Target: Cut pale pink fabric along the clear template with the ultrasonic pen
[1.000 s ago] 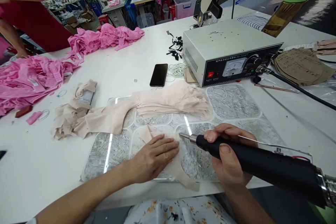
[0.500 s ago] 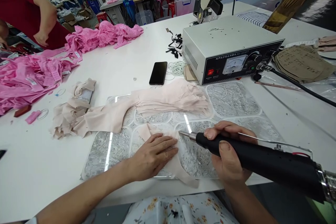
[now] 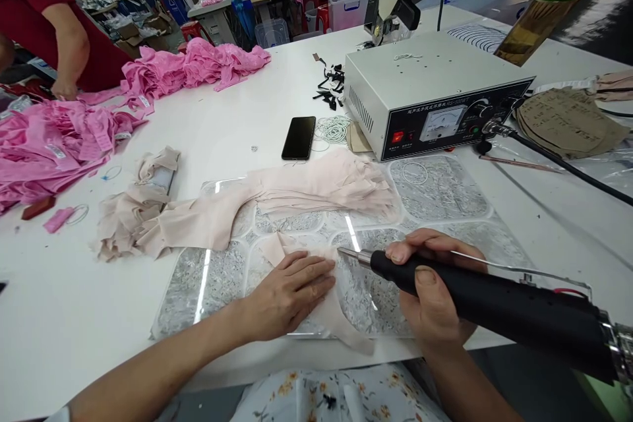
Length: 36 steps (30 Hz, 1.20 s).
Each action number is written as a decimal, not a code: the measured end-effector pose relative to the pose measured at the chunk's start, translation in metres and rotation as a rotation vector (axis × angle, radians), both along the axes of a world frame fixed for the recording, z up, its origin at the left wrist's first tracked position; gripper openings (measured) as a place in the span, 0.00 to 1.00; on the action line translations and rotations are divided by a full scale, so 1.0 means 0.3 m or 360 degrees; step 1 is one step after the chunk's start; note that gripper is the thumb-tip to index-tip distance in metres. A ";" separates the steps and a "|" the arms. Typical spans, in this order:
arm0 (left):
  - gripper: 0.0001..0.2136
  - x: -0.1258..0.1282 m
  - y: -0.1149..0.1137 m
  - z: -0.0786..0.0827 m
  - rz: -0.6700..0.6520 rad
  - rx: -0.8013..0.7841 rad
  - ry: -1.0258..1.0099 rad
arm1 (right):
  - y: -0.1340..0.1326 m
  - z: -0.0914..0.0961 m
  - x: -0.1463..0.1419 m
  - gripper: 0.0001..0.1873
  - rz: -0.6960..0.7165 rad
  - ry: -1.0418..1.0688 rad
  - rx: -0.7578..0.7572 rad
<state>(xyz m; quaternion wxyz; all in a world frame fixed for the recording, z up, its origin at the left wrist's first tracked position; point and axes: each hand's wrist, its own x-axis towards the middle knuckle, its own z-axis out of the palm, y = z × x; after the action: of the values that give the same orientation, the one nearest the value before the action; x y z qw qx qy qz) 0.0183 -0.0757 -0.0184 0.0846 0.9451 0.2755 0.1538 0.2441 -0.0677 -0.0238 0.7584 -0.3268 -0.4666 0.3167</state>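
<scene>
My left hand point(image 3: 295, 293) lies flat, fingers stretched out, on a pale pink fabric piece point(image 3: 346, 331), pressing it onto the marbled mat point(image 3: 208, 287). Part of that piece is hidden under the palm. In my right hand point(image 3: 438, 300) is a black handheld ultrasonic welder point(image 3: 499, 293), fingers and thumb wrapped round its body. Its metal tip points left and meets the fabric's edge, just right of my left fingertips; whether it presses down I cannot tell. Beyond my hands, a fanned stack of pale pink fabric pieces point(image 3: 321, 184) spreads over the mat, trailing left to a crumpled bundle point(image 3: 131, 211).
A welder control box point(image 3: 440, 92) with a lit red switch stands behind the mat, its cable point(image 3: 568, 165) running right. A phone point(image 3: 299, 138) lies beside it. Pink garments point(image 3: 54, 145) are heaped at left, near a co-worker's hand point(image 3: 64, 89). A green-lidded bottle point(image 3: 544, 16) stands back right.
The co-worker's arm at the left has moved down onto the pink garments. My hands, the welder and the fabric hold nearly the same positions.
</scene>
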 end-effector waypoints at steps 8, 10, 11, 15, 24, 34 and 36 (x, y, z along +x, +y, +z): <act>0.14 -0.014 0.006 -0.005 -0.0004 -0.0061 0.0119 | 0.004 0.004 -0.006 0.12 -0.0008 0.0041 -0.0045; 0.15 -0.015 0.006 -0.007 -0.0002 -0.0051 0.0116 | 0.004 0.004 -0.007 0.12 -0.0008 0.0039 -0.0044; 0.16 -0.014 0.006 -0.008 0.0002 -0.0042 0.0117 | 0.004 0.004 -0.006 0.12 -0.0008 0.0035 -0.0040; 0.19 -0.010 0.005 -0.012 0.0019 -0.0028 0.0154 | 0.002 0.000 -0.005 0.12 -0.0005 0.0030 -0.0043; 0.17 -0.005 0.014 0.002 -0.0020 -0.0029 0.0201 | 0.006 0.001 -0.005 0.12 -0.0029 0.0044 -0.0056; 0.17 -0.010 0.014 -0.010 0.0004 -0.0081 0.0175 | 0.016 0.025 0.005 0.08 -0.0095 0.0230 -0.0057; 0.17 -0.010 0.015 -0.011 0.0001 -0.0075 0.0161 | 0.018 0.027 0.004 0.08 -0.0095 0.0211 -0.0059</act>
<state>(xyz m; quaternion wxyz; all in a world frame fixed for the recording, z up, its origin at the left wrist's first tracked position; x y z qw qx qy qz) 0.0152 -0.0712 -0.0218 0.0926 0.9494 0.2833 0.0994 0.2453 -0.0622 -0.0158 0.7905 -0.3330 -0.3995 0.3234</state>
